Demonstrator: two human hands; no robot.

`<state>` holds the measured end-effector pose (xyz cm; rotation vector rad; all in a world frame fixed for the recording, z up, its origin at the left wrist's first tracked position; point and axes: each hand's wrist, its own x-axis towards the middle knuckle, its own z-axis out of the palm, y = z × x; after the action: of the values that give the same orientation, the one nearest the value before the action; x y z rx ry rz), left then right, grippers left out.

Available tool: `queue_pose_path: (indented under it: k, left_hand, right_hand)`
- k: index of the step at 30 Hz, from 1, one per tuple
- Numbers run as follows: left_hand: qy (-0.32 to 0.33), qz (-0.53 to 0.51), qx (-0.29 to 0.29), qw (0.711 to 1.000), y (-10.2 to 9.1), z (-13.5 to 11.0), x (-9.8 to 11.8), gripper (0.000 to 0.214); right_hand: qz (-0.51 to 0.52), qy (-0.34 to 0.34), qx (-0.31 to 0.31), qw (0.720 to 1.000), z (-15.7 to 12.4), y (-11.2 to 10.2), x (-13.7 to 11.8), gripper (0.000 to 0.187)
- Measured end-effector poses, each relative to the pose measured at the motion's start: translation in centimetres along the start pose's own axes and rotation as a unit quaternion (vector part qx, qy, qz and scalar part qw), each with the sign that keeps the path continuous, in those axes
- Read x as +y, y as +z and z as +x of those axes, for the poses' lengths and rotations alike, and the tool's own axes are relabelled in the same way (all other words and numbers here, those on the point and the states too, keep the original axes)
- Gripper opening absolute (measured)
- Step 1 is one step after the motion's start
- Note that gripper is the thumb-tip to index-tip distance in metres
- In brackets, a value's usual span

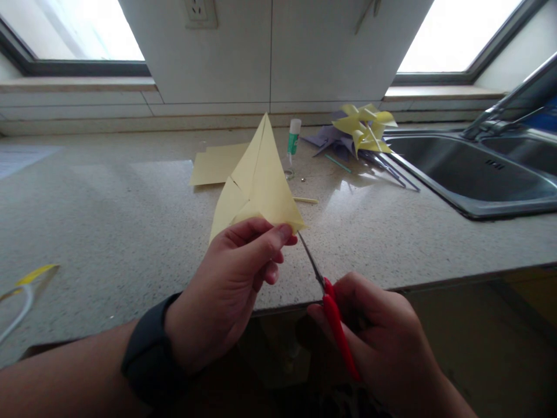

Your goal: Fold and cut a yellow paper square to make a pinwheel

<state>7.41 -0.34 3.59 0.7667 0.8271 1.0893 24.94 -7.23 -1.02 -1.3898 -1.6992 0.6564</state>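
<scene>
My left hand (230, 284) pinches a folded pale yellow paper (259, 177) by its lower edge and holds it upright above the counter. It shows a short cut on its left side. My right hand (378, 331) grips red-handled scissors (333, 316). Their thin blades point up and left, with the tips at the paper's lower right corner. A dark band sits on my left wrist.
A speckled counter (108, 220) carries a flat yellow sheet (213, 165), a glue stick (294, 137), a thin yellow stick (306, 200) and yellow and purple paper pinwheels (363, 130). A steel sink (478, 174) with a tap lies at right. A yellow strip (37, 273) lies at left.
</scene>
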Motion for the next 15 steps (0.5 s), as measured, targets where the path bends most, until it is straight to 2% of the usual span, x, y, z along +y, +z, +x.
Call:
queue_pose_path:
  k: [15]
  left_hand:
    - [-0.002, -0.004, -0.008, 1.000, 0.02, 0.00, -0.03, 0.017]
  right_hand:
    - [0.003, -0.004, 0.002, 1.000, -0.06, 0.00, 0.07, 0.030]
